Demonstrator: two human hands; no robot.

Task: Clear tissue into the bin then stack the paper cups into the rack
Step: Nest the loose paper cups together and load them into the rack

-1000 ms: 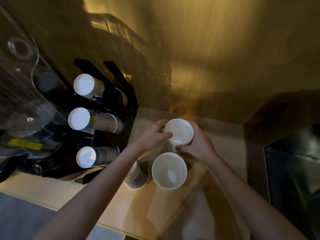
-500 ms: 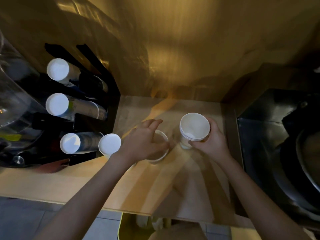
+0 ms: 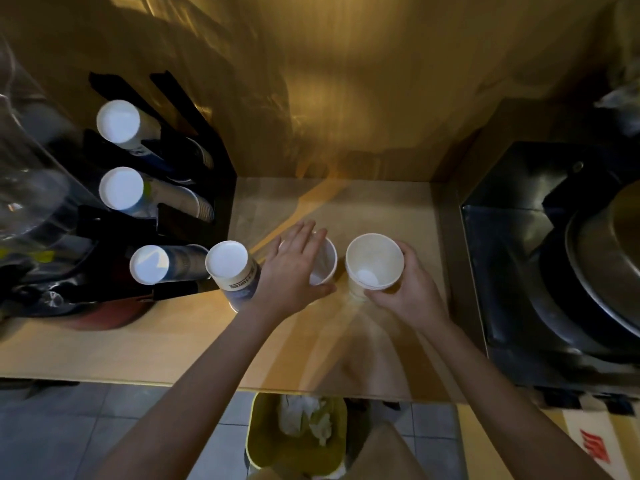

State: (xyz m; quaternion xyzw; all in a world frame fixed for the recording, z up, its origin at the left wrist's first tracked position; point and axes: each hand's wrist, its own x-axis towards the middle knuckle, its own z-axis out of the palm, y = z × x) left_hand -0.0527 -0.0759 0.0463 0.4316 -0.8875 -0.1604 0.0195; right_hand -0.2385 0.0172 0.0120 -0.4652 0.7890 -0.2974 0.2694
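My right hand (image 3: 414, 294) grips a white paper cup (image 3: 374, 261), which looks nested in another, upright on the wooden counter (image 3: 363, 209). Just left of it, my left hand (image 3: 294, 268) reaches over a second upright cup (image 3: 325, 263), fingers across its far rim and thumb against its near side. An upside-down printed cup (image 3: 230, 268) stands beside the black rack (image 3: 214, 161). The rack holds three rows of cups lying sideways (image 3: 121, 188). Below the counter edge, a yellow-green bin (image 3: 256, 427) holds crumpled tissue (image 3: 301, 417).
A black sink area with large metal pans (image 3: 606, 271) fills the right side. A clear plastic container (image 3: 27, 168) sits at the far left behind the rack. A gold wall backs the counter. A cardboard box (image 3: 588, 445) sits at the lower right.
My right hand carried its cup to the right and set it lower. My left hand let go of that cup and came down over the other upright cup. The view tilted down, showing the bin.
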